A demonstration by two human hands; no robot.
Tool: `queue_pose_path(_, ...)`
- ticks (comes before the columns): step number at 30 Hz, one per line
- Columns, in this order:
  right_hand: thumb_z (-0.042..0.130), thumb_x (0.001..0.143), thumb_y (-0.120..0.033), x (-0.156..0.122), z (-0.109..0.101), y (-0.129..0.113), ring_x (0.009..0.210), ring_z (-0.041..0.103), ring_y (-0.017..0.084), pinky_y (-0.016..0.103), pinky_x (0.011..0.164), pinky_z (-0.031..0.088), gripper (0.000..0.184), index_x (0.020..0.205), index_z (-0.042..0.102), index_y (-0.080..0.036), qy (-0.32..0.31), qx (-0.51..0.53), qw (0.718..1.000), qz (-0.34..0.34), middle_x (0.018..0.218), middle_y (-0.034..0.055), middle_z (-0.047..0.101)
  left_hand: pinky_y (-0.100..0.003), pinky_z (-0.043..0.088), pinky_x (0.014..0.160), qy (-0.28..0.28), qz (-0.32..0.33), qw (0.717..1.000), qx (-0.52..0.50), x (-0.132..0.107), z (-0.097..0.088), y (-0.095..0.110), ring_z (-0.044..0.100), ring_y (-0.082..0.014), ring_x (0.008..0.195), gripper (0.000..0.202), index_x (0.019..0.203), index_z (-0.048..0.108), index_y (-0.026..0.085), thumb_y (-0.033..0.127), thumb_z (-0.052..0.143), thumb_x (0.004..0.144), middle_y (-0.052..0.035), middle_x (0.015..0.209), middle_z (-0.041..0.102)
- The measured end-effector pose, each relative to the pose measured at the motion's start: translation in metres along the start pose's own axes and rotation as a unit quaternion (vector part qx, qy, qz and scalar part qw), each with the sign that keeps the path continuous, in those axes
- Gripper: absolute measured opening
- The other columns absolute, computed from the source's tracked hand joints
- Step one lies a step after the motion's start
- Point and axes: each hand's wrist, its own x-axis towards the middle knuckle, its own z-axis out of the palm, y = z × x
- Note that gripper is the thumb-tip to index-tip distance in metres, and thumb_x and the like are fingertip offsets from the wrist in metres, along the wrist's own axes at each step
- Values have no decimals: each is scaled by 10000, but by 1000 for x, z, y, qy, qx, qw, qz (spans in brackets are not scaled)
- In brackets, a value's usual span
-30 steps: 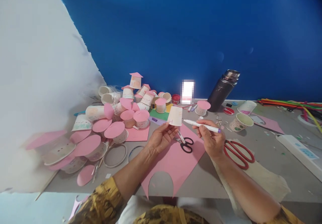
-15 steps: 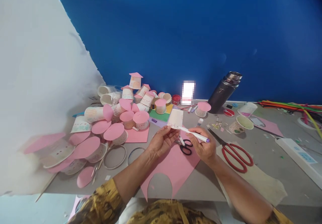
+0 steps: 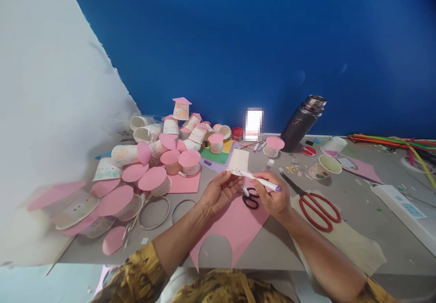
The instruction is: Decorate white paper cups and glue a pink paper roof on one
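My left hand [image 3: 221, 188] is closed on the lower edge of a white paper cup [image 3: 238, 160], held upside down over the table. Thin marks run along the cup near its rim. Between the fingers of my right hand [image 3: 275, 196] is a white felt-tip pen [image 3: 260, 181] with a purple end, its tip at the cup's lower side. Under my hands lie black-handled scissors [image 3: 251, 201] and a pink paper sheet [image 3: 235, 230] with a round piece cut out of it.
Paper cups with pink paper roofs [image 3: 152, 178] are heaped on the left. A dark thermos flask [image 3: 301, 126] stands at the back right, and red-handled scissors [image 3: 318, 212] rest on a cloth [image 3: 354, 246]. A white power strip [image 3: 405, 212] lies far right.
The whole view has shifted slightly. Both hands keep their hold on the cup and the pen, and more faint marks seem to show along the cup's lower edge.
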Motion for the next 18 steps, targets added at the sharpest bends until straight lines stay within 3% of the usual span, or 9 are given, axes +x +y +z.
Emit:
queue_pose_path(8,611,987,-302,-1,-2,0,670,708,197,305,661,559,119,935,690,-230,-19,10,1000,-10,763,32,730,-317,633,815,32,-11,999,-19,1,3,0,771,-199,769,111,824,707,98,51,660,913,-125,814,776)
queue_pose_path(14,624,983,-273,1,-2,1,670,688,182,283,641,535,87,934,680,-228,23,3,999,-26,766,22,720,-318,636,806,47,-16,998,-25,0,5,1,772,-199,779,116,866,720,77,56,629,935,-134,841,775)
queue_pose_path(18,629,980,-268,1,-3,2,657,686,177,280,639,536,80,932,682,-233,3,16,999,-38,765,15,720,-309,641,777,62,-22,997,-32,-2,7,2,765,-188,740,172,837,706,80,59,589,962,-115,783,758)
